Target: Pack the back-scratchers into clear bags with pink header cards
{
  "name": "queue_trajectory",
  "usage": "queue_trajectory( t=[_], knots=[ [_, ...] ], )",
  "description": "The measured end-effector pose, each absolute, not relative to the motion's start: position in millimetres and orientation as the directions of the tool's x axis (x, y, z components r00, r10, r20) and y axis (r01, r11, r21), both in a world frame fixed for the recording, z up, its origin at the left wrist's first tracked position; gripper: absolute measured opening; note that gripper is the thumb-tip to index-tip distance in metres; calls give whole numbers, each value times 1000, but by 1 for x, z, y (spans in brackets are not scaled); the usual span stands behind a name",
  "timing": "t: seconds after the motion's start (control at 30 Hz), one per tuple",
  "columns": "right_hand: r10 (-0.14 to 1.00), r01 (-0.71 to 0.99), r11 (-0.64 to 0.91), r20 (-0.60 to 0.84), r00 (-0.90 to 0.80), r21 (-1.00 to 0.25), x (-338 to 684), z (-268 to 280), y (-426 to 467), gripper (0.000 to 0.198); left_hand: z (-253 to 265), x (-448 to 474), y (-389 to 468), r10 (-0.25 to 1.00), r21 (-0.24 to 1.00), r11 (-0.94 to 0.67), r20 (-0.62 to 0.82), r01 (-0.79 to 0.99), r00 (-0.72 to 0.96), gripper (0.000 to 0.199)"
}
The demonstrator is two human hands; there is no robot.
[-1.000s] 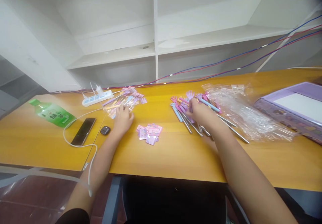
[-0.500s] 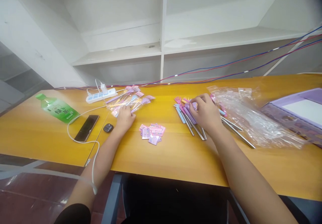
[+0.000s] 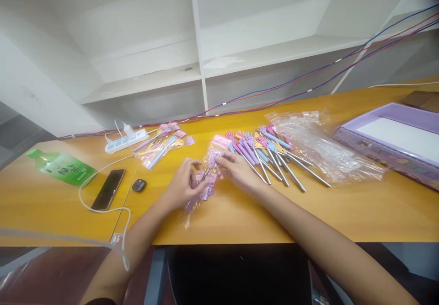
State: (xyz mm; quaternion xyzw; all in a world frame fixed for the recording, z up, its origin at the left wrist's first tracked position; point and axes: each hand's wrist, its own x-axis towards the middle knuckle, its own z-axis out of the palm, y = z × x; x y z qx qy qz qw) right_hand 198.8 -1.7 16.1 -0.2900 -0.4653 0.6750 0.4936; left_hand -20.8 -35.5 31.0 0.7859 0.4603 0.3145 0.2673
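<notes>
Over the middle of the table, my left hand [image 3: 185, 185] and my right hand [image 3: 238, 170] are closed on one purple back scratcher [image 3: 213, 157] in a clear bag. The bag has a pink top [image 3: 221, 141], and its other end hangs below my left hand. Small pink and purple cards [image 3: 206, 193] lie in a pile just under it, partly hidden. To the right of my right hand are loose back scratchers [image 3: 270, 152] with coloured hand-shaped heads and metal rods. Several bagged back scratchers [image 3: 159, 145] lie beyond my left hand.
Clear plastic bags [image 3: 318, 140] and an open purple box [image 3: 387, 131] are at the right. On the left are a green bottle [image 3: 65, 165], a phone [image 3: 109, 189], a black earbud case [image 3: 139, 185] and a power strip [image 3: 126, 140] with a white cable. White shelving stands behind.
My left hand has come away from the bagged pile and my right hand from the loose scratchers. Both now meet at the middle on a bagged purple scratcher. The view has shifted slightly right.
</notes>
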Motion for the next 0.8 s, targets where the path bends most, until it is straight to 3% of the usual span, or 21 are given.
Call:
queue_trajectory(
  t=[0.1,0.2,0.27,0.33,0.43,0.53,0.6,0.8],
  knots=[
    [887,-348,-156,24,-461,-925,187,9,-13,40,30,-17,-32,944,885,-244,122,396,308,47],
    [849,-282,-218,-39,-526,-934,175,-1,-20,50,27,-16,-27,926,961,-88,-18,262,377,43],
    [824,-122,-213,-111,-556,-969,174,-5,-21,54,25,-17,-25,906,982,16,-95,189,414,44],
    [858,108,-81,-125,-498,-991,181,-5,-18,58,24,-18,-24,903,986,100,-146,134,404,45],
    [945,360,275,183,-271,-891,198,1,-10,57,24,-19,-25,908,982,160,-186,99,376,49],
    [857,443,509,484,-179,-738,209,5,-3,35,24,-17,-27,906,983,167,-183,76,381,61],
    [817,448,571,528,-231,-688,210,5,-1,21,24,-14,-28,911,986,157,-167,56,378,66],
    [804,371,593,505,-313,-715,203,-3,-1,19,20,-12,-31,903,989,145,-147,37,403,71]
  ],
)
